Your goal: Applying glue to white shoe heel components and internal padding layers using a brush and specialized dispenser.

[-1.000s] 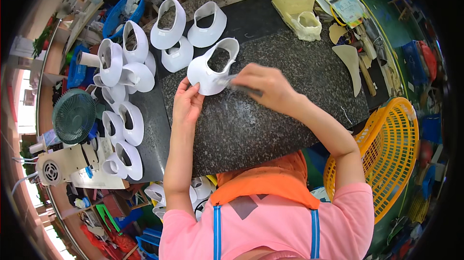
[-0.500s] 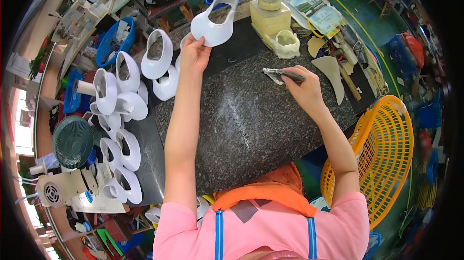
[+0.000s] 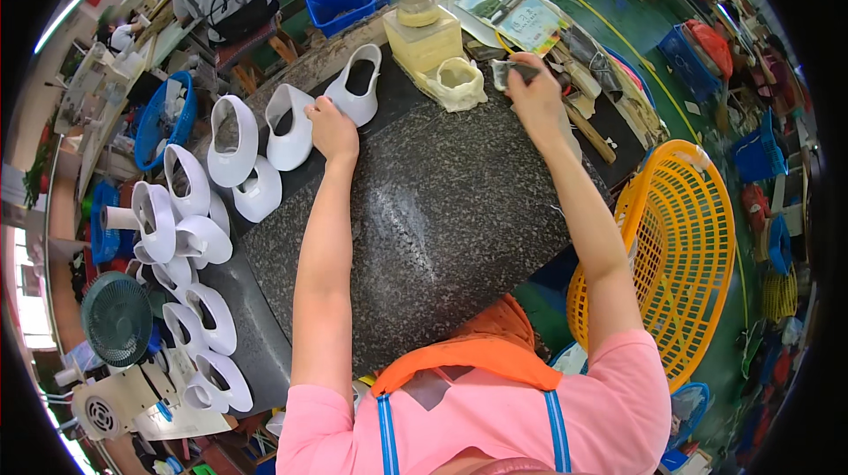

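My left hand [image 3: 336, 132] is closed at the near end of a white shoe upper [image 3: 357, 91], which rests on the dark mat at the far side of the worktop. Its fingertips lie between this upper and a neighbouring white upper [image 3: 290, 126]. My right hand [image 3: 539, 104] grips a small dark-handled tool [image 3: 519, 71] with pale paste on its end, beside the crusted cream-coloured pot [image 3: 458, 84]. Whether the tool is a brush or a blade I cannot tell. Several more white uppers [image 3: 212, 320] line the left side.
A speckled dark slab [image 3: 424, 210] lies before me. Behind the pot stands a pale block with a post [image 3: 424, 38]. Wooden-handled tools [image 3: 590, 132] and a printed booklet [image 3: 517, 11] lie far right. A yellow basket [image 3: 724, 254] stands right, a green fan [image 3: 117, 319] left.
My left hand has lowered the held upper onto the mat beside the others. My right hand has moved the tool away from over the slab, farther back to the right of the pot.
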Tool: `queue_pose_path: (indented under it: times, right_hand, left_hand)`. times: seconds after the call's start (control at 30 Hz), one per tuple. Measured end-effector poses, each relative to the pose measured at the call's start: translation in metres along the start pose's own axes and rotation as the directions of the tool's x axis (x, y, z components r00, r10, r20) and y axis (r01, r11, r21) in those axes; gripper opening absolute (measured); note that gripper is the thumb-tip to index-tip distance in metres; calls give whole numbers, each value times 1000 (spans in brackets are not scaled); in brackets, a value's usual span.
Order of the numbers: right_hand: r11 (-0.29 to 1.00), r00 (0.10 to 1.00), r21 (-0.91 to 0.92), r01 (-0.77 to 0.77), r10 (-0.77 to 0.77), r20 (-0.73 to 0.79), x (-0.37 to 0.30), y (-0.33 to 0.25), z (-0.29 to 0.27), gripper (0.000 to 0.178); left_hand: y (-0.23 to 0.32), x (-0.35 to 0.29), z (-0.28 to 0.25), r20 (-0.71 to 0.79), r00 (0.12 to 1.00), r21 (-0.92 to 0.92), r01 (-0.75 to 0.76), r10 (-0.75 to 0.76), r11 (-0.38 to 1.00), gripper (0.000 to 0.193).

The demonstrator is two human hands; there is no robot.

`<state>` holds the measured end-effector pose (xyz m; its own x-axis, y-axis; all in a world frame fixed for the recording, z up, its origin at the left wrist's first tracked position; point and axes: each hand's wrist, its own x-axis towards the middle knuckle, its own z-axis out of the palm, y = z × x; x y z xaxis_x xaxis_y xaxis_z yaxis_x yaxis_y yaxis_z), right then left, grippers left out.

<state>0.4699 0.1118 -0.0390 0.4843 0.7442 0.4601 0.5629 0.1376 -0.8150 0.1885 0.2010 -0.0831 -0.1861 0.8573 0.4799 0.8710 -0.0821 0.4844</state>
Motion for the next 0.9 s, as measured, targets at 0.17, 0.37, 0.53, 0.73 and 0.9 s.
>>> queue_pose_path:
  times: [0.17,0.37,0.53,0.73,0.9]
  right_hand:
    - [994,997,-105,-24,31,64,-12,27,15,22]
    - [958,955,71,-277,267,127,-29,17,7,24]
    - [934,947,199,-296,260,189,-50,12,8,21]
    - [978,951,176,-109,52,304,-59,-13,8,22]
    - [975,990,219,-28,-4,144,-1,-66,-4,24]
  left_hand:
    - [1,4,-14,320,947,212,-115,42,970,16]
    - [80,38,11,91,864,-425,-415,495,804,64]
    - [110,84,57,172,859,-550,-323,482,770,80]
    - [114,75,65,164,862,-508,-343,479,790,77]
    - [111,66,51,257,872,-441,-278,417,853,72]
